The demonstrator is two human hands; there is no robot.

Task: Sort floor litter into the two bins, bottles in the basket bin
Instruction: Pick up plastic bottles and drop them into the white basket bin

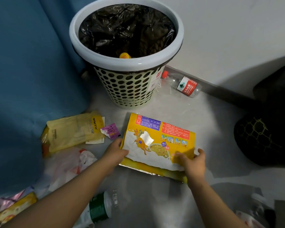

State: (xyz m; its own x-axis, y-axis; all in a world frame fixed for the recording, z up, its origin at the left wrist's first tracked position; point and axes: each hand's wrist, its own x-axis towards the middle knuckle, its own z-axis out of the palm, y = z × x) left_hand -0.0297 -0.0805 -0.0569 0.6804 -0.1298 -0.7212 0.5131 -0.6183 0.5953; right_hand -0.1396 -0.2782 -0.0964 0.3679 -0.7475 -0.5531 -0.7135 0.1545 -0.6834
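Yellow pouch [158, 137], flat on the floor [155, 203] just in front of the basket bin [127, 89]. Left hand [116, 153] grips its left edge, thumb on top and fingers curled under. Right hand [195, 163] pinches the near right corner, fingers wrapped round the edge.

Step in hand, as judged: lifting a non-bottle item. It should go to the other bin, not the basket bin. That bin is not identified with certainty; a black shape [262, 139] at the floor's right edge may be it.

Next move calls for a clean two-handed lift, since the pouch is broad and limp.

Bottles still on the floor: a red-labelled bottle [184, 85] by the wall edge, right of the basket bin, and a green-labelled bottle [99, 208] under the left forearm.

Room: open floor to the right of the pouch. Left side is crowded by a pale wrapper [72, 130], a purple sachet [110, 130] and blue fabric [31, 63].
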